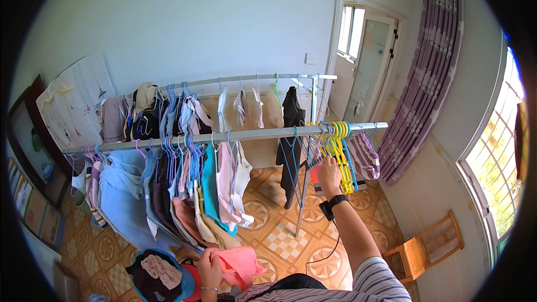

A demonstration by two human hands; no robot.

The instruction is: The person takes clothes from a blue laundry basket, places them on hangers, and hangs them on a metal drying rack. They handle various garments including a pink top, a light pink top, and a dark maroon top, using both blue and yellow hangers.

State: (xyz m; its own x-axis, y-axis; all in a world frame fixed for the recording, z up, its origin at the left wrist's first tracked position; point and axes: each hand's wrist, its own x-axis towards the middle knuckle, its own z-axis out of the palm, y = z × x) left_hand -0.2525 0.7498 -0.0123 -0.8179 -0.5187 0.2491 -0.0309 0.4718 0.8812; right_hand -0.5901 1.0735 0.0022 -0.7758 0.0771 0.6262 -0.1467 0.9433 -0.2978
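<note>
My left hand [211, 269], low in front of me, holds a bunched coral-pink cloth garment [239, 263]. Beside it sits a blue bucket [187, 279] with dark clothing and a beige garment [162, 272] inside. My right hand [330, 176] is raised to the right end of the near metal rail [260, 134]. Its fingers are curled around part of a hanger among the grey and yellow clothes hangers [345, 163]; the exact grip is partly hidden by the back of the hand. Blue wire hangers [295, 167] hang just left of it.
Many garments, including a light-blue one [121, 201] and a teal one [213, 188], hang along the near rail. Behind runs a second rail [239, 79] with black trousers [290, 134]. A wooden chair [419, 251] stands right, below the window [495, 159]. A cable [331, 251] trails from my right wrist.
</note>
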